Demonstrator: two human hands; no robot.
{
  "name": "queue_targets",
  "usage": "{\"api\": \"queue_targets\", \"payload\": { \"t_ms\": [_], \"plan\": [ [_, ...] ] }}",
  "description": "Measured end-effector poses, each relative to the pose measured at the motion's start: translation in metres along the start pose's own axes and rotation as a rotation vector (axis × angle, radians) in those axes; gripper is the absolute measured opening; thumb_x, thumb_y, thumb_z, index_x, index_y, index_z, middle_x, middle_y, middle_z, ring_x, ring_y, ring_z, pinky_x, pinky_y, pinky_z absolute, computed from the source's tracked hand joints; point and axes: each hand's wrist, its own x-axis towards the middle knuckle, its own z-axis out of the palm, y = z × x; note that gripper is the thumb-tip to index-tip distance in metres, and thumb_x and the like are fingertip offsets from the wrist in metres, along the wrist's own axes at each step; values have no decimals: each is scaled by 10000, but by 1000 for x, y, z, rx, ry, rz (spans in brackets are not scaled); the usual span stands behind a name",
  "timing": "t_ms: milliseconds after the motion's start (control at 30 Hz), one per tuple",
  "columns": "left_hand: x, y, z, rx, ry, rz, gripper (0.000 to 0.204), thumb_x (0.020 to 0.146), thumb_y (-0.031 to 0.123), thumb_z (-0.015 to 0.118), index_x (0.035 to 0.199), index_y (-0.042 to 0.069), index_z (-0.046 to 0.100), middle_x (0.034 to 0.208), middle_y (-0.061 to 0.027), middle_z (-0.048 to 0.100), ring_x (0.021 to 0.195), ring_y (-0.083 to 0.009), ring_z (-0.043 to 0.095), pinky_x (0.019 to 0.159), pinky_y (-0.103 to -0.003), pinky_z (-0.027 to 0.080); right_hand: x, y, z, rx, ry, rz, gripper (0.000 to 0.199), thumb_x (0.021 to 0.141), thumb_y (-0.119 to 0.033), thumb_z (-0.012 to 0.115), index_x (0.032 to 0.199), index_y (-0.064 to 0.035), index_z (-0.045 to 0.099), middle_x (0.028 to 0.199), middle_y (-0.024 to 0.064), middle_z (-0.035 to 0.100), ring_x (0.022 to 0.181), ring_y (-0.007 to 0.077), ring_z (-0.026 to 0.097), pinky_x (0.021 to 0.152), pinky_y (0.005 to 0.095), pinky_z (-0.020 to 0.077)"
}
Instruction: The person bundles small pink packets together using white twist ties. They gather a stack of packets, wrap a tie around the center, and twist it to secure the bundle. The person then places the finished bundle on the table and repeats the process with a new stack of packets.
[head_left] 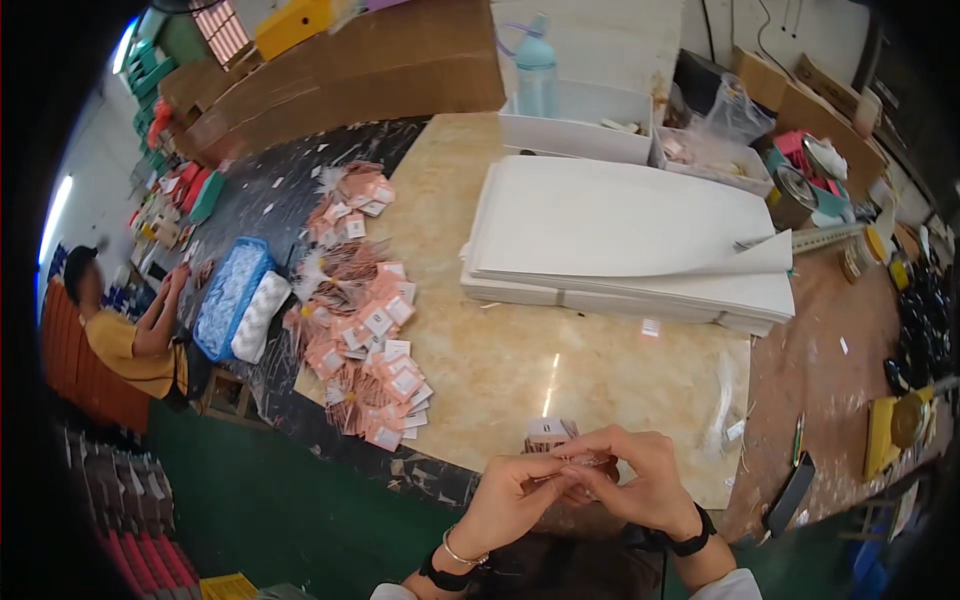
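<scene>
My left hand [520, 497] and my right hand [645, 480] meet at the table's near edge, fingertips pinched together. Between them shows a thin, partly see-through pinkish thing, mostly hidden by the fingers, whose kind I cannot make out. Just beyond the fingertips sits a small stack of white-topped tags [550, 428]; whether it is joined to the thing in my fingers is unclear. To the left lie heaps of pink and white tags [375, 325] in bundles with clear strings or loops. Dark bands circle both wrists, with a bracelet on the left one.
A thick stack of white sheets [620, 220] covers the table's far middle, with white boxes [575, 120] and a blue bottle [536, 70] behind. A phone [790, 495] and a pen [798, 440] lie at right. A co-worker in yellow [135, 345] sits at far left beside a blue basket [230, 295].
</scene>
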Motion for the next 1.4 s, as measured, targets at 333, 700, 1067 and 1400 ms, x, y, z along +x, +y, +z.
{"api": "queue_targets", "payload": {
  "t_ms": [333, 700, 1067, 1400],
  "plan": [
    [-1, 5, 13, 456, 171, 209, 134, 789, -58, 622, 916, -55, 665, 838, -147, 698, 744, -213, 697, 656, -271, 539, 2, -10, 5, -207, 63, -185, 447, 682, -179, 815, 1076, -66, 638, 848, 74, 658, 673, 222, 650, 577, 282, 528],
    [4, 8, 21, 463, 223, 201, 210, 725, -63, 671, 933, -35, 684, 742, -155, 676, 703, -194, 694, 614, -274, 532, 4, -20, -8, -202, 35, -111, 372, 656, -227, 835, 933, -68, 643, 796, 49, 632, 657, 212, 637, 546, 291, 503],
    [4, 13, 28, 736, 204, 264, 240, 701, -48, 647, 928, 15, 686, 801, -139, 673, 694, -287, 665, 605, -318, 529, 0, -13, -10, -267, 16, -60, 293, 671, -176, 790, 876, -78, 606, 749, 52, 597, 636, 229, 625, 525, 311, 491],
    [5, 14, 33, 726, 263, 161, 282, 755, -29, 645, 1025, 44, 612, 801, -111, 697, 703, -270, 688, 598, -308, 550, -4, -15, -11, -261, -17, -62, 442, 735, -168, 750, 1133, -71, 584, 819, 78, 620, 684, 236, 639, 587, 315, 522]
  ]
}}
